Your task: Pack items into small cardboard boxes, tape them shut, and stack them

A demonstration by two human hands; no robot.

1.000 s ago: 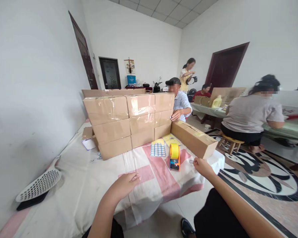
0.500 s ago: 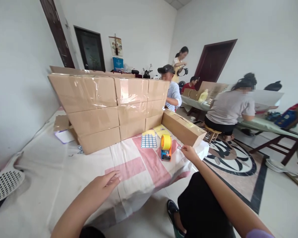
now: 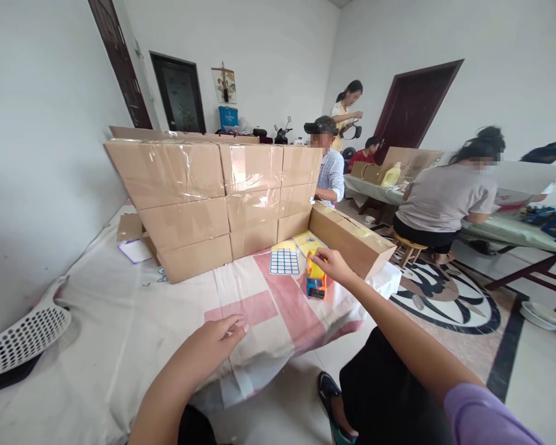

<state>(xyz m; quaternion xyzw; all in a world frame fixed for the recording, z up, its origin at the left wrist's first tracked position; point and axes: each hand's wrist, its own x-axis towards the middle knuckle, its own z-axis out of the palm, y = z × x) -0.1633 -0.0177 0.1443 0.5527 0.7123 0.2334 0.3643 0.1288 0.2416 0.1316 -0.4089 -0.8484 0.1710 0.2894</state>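
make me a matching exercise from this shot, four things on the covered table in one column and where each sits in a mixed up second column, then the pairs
Things
1. tape dispenser
2. label sheet
3. white perforated scoop
4. long box

Places
A. far left edge of the table, by the wall
B. under the right hand
C. flat on the cloth, just left of the tape dispenser
D. along the table's right edge, in front of the stacked boxes

Pairs: 1-B, 2-C, 3-A, 4-D

The left hand rests flat on the cloth.
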